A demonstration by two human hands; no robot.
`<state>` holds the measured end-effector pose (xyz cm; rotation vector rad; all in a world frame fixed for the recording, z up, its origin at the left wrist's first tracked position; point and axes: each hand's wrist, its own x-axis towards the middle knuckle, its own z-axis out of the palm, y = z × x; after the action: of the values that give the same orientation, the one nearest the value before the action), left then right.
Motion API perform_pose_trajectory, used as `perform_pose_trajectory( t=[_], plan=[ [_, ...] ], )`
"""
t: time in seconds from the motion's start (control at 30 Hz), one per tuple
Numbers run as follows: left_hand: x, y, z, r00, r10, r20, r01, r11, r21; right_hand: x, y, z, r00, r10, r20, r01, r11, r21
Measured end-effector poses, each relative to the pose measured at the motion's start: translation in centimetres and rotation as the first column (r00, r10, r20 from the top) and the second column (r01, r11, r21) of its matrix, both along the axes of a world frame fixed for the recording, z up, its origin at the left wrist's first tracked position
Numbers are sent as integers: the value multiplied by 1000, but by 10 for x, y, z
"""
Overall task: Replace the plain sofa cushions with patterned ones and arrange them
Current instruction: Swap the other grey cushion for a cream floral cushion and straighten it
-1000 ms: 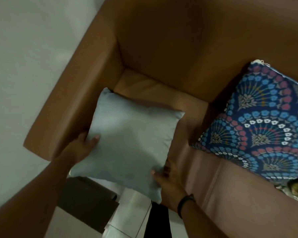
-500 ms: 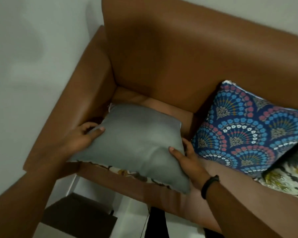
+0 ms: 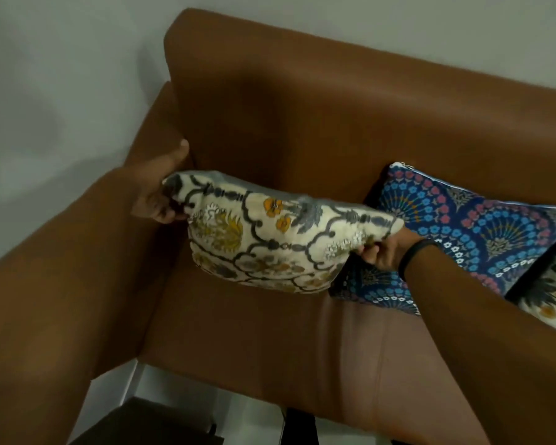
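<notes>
My left hand [image 3: 161, 191] and right hand [image 3: 382, 252] pinch the floral cushion [image 3: 270, 239] by opposite corners above the brown sofa [image 3: 270, 332] seat, beside the blue cushion [image 3: 482, 226].

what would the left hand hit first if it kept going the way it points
Most likely the sofa backrest, near its corner with the armrest. The left hand, gripping the floral cushion, points up and away toward it; depth is unclear.
</notes>
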<state>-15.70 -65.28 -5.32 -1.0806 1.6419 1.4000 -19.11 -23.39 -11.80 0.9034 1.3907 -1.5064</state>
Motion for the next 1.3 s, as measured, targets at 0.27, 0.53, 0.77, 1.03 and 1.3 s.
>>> perform_pose_trajectory(
  t=[0.27, 0.53, 0.77, 1.03, 1.3],
  plan=[
    [-29, 34, -43, 953, 215, -212, -207, 977, 57, -38, -38, -7, 983, -158, -90, 167, 980, 104],
    [25, 79, -90, 688, -527, -499, -67, 639, -766, 39, -60, -21, 505, 486, -713, 208, 733, 647],
    [50, 110, -128, 130, -989, 69, 207, -41, -977, 61, -103, -67, -297, 954, -48, -45, 36, 998],
    [53, 55, -143, 449, -893, -11, 229, 127, -965, 40, -20, -80, 226, 934, -275, 76, 265, 961],
    [34, 107, -134, 201, -977, -72, 138, 101, -985, 58, -79, -81, 99, 959, -264, 30, 263, 964]
  ],
)
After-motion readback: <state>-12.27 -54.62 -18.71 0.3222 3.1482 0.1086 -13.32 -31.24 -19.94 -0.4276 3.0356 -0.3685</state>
